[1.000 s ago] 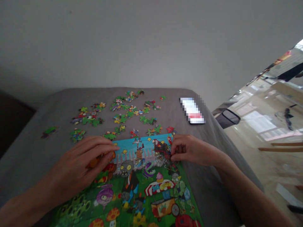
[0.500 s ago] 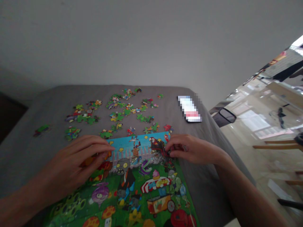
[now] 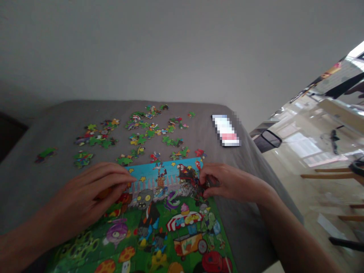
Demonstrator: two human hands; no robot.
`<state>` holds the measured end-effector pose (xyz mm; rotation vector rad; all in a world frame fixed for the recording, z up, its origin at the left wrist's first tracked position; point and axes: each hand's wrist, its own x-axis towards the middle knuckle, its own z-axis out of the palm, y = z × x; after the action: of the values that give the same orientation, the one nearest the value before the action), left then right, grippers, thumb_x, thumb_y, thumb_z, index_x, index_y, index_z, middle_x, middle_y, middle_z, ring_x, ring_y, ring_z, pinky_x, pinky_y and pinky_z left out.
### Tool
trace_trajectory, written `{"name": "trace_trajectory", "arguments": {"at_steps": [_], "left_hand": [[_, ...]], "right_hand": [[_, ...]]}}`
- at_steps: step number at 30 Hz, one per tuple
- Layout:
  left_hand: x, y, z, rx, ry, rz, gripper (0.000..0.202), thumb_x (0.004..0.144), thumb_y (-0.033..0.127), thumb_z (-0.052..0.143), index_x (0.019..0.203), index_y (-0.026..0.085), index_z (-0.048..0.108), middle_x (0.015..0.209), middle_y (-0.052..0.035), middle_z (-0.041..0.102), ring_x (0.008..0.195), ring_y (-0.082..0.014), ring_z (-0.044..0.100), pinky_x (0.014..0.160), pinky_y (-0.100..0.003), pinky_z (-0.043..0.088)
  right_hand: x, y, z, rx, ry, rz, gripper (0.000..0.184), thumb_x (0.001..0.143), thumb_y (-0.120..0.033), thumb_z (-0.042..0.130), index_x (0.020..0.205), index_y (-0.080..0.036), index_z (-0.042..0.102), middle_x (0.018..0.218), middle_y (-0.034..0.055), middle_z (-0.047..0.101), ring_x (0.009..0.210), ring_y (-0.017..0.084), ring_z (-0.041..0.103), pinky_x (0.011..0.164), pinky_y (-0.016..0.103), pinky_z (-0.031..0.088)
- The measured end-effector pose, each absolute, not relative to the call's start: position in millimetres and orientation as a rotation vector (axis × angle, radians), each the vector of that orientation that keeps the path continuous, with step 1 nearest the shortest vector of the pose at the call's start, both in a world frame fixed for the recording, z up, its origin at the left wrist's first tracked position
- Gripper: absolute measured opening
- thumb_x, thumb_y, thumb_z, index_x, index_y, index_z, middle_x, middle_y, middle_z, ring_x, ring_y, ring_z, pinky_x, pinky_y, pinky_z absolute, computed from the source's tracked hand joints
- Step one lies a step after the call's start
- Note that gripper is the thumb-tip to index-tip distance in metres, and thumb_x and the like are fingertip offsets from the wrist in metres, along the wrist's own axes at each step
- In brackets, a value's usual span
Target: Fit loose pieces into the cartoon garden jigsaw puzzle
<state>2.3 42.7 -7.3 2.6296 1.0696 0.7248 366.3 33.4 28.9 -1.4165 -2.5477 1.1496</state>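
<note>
A colourful cartoon jigsaw puzzle (image 3: 159,220) lies partly assembled on a grey table (image 3: 31,182). My left hand (image 3: 88,197) rests flat on the puzzle's upper left part, fingers stretched out and close together. My right hand (image 3: 227,182) sits at the puzzle's upper right edge, its fingers curled and pinched on a dark puzzle piece (image 3: 206,184) at the border. Several loose puzzle pieces (image 3: 142,132) lie scattered on the table beyond both hands.
A phone (image 3: 226,130) lies near the table's far right corner. A single stray piece (image 3: 45,154) sits at the far left. A plain wall stands behind the table. To the right the table edge drops to a shiny floor with wooden chair parts (image 3: 327,176).
The view has shifted slightly. My right hand has curled tighter on the piece at the puzzle's right edge. My left hand has stayed in place on the puzzle.
</note>
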Motion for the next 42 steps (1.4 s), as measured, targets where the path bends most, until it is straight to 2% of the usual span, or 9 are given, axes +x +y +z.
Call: {"name": "trace_trajectory", "arguments": {"at_steps": [6, 11, 14, 21, 24, 29, 33, 38, 42], "left_hand": [[1, 42, -10, 2.641, 1.053, 0.703, 0.02, 0.093, 0.026, 0.055, 0.107, 0.035, 0.066, 0.103, 0.0033, 0.07, 0.093, -0.0148, 0.067, 0.083, -0.025, 0.053], [2, 43, -8, 2.675, 1.023, 0.708, 0.019, 0.094, 0.026, 0.054, 0.107, 0.033, 0.066, 0.104, 0.0028, 0.07, 0.094, -0.0143, 0.067, 0.083, -0.024, 0.052], [1, 43, -9, 2.695, 1.0, 0.694, 0.019, 0.095, 0.024, 0.053, 0.108, 0.031, 0.065, 0.105, 0.0019, 0.069, 0.097, -0.0136, 0.065, 0.084, -0.023, 0.051], [-1, 45, -12, 2.724, 0.897, 0.691, 0.021, 0.098, 0.018, 0.051, 0.11, 0.028, 0.065, 0.107, 0.001, 0.067, 0.102, -0.0124, 0.061, 0.089, -0.022, 0.048], [-2, 44, -12, 2.733, 0.888, 0.681, 0.021, 0.098, 0.018, 0.051, 0.111, 0.027, 0.065, 0.109, 0.0008, 0.065, 0.104, -0.0122, 0.059, 0.091, -0.022, 0.046], [0, 44, -11, 2.728, 0.882, 0.683, 0.021, 0.099, 0.019, 0.052, 0.113, 0.027, 0.064, 0.109, 0.0006, 0.065, 0.103, -0.0127, 0.058, 0.09, -0.024, 0.047], [-1, 43, -12, 2.73, 0.901, 0.683, 0.021, 0.098, 0.019, 0.052, 0.112, 0.028, 0.065, 0.108, 0.0008, 0.066, 0.103, -0.0135, 0.059, 0.088, -0.025, 0.048], [-2, 43, -14, 2.722, 0.896, 0.675, 0.021, 0.098, 0.02, 0.052, 0.112, 0.028, 0.066, 0.108, 0.0009, 0.067, 0.103, -0.0142, 0.059, 0.088, -0.027, 0.049], [0, 43, -14, 2.726, 0.899, 0.688, 0.021, 0.098, 0.02, 0.053, 0.112, 0.028, 0.066, 0.107, 0.0016, 0.067, 0.102, -0.0133, 0.06, 0.089, -0.025, 0.048]], "right_hand": [[368, 31, 30, -1.296, -2.551, 1.172, 0.04, 0.09, -0.021, 0.07, 0.128, -0.022, 0.06, 0.109, 0.0053, 0.066, 0.096, 0.018, 0.061, 0.082, 0.03, 0.046], [374, 34, 34, -1.192, -2.54, 1.266, 0.008, 0.093, -0.017, 0.064, 0.098, -0.018, 0.07, 0.098, 0.0038, 0.066, 0.088, 0.015, 0.061, 0.077, 0.027, 0.047], [375, 34, 32, -1.205, -2.377, 1.3, 0.006, 0.094, -0.022, 0.063, 0.09, -0.018, 0.066, 0.085, 0.0006, 0.063, 0.075, 0.013, 0.058, 0.068, 0.025, 0.046], [357, 34, 16, -1.231, -2.046, 1.224, 0.029, 0.095, -0.025, 0.06, 0.123, -0.023, 0.066, 0.102, 0.0023, 0.072, 0.085, 0.014, 0.063, 0.074, 0.028, 0.049], [348, 33, 12, -1.297, -1.917, 1.303, 0.017, 0.092, -0.028, 0.062, 0.103, -0.02, 0.072, 0.093, 0.003, 0.073, 0.079, 0.014, 0.065, 0.068, 0.027, 0.049], [342, 33, 4, -1.384, -1.679, 1.464, 0.012, 0.084, -0.029, 0.069, 0.085, -0.019, 0.061, 0.073, -0.0003, 0.067, 0.063, 0.011, 0.061, 0.056, 0.023, 0.047], [340, 32, -1, -1.437, -1.585, 1.589, 0.019, 0.085, -0.034, 0.069, 0.085, -0.021, 0.055, 0.069, 0.0, 0.068, 0.056, 0.011, 0.061, 0.047, 0.021, 0.045], [338, 31, -3, -1.455, -1.642, 1.544, 0.021, 0.087, -0.031, 0.065, 0.107, -0.022, 0.065, 0.067, -0.0028, 0.064, 0.048, 0.011, 0.059, 0.041, 0.021, 0.043], [341, 34, -7, -1.427, -1.87, 1.316, 0.017, 0.089, -0.026, 0.064, 0.101, -0.022, 0.076, 0.087, 0.0024, 0.071, 0.06, 0.011, 0.063, 0.052, 0.023, 0.048]]}}
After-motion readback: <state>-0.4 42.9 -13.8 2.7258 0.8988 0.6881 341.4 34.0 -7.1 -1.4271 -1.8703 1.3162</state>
